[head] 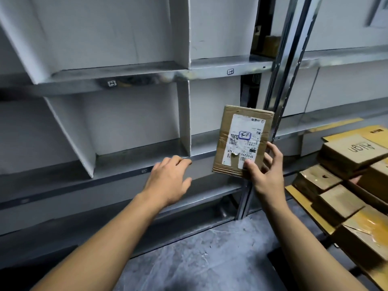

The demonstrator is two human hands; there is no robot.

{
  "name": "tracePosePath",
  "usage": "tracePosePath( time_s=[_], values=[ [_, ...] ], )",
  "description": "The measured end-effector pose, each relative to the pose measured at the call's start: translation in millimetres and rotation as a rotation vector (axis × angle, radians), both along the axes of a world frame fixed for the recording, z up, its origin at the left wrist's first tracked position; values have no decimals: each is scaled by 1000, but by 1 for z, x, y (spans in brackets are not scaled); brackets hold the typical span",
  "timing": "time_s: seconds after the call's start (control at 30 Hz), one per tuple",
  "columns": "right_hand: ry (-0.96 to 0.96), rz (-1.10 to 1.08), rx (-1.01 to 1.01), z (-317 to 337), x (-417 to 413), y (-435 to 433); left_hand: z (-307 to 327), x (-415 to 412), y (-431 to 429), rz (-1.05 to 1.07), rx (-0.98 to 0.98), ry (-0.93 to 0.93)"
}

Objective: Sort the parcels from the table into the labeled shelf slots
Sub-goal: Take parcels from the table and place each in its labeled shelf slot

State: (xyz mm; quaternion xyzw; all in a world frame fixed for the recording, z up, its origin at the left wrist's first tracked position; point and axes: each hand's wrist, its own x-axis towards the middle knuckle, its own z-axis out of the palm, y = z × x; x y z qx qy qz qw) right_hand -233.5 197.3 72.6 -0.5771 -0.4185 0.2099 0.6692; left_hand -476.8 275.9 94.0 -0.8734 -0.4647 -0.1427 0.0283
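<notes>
My right hand (266, 172) grips the lower right corner of a small flat cardboard parcel (225, 124), held upright in front of the grey metal shelf (130, 162). Its white shipping label faces me, upside down, with a handwritten mark in a blue box. My left hand (170, 179) hovers palm down by the shelf's front edge, fingers relaxed and holding nothing. White dividers split the shelf into slots, and small labels (112, 83) sit on the upper shelf edge.
Several cardboard parcels (344, 198) lie stacked on a table at the right. A metal upright (281, 80) separates this shelf unit from another at the right. Grey concrete floor (199, 259) lies below.
</notes>
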Motion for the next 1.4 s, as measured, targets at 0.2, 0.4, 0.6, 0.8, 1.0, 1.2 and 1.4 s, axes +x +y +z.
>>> tracePosePath(
  time_s=[0.2, 0.4, 0.6, 0.8, 1.0, 1.2, 1.4],
  values=[
    [-34, 69, 13, 9, -8, 51, 21, 4, 47, 58, 22, -56],
    [-61, 175, 86, 30, -17, 105, 46, 2, 92, 123, 90, -120],
    [-78, 327, 183, 53, -36, 163, 57, -30, 118, 252, 191, -166],
    [-68, 499, 244, 56, -92, 205, 53, -91, 113, 440, 193, -204],
    [-81, 656, 212, 48, -161, 217, 54, -161, 89, 600, 217, -232],
    [-68, 747, 189, 41, -240, 205, 43, -235, 49, 710, 181, -203],
    [-19, 802, 158, 23, -333, 168, 29, -320, -7, 782, 101, -125]
  ],
)
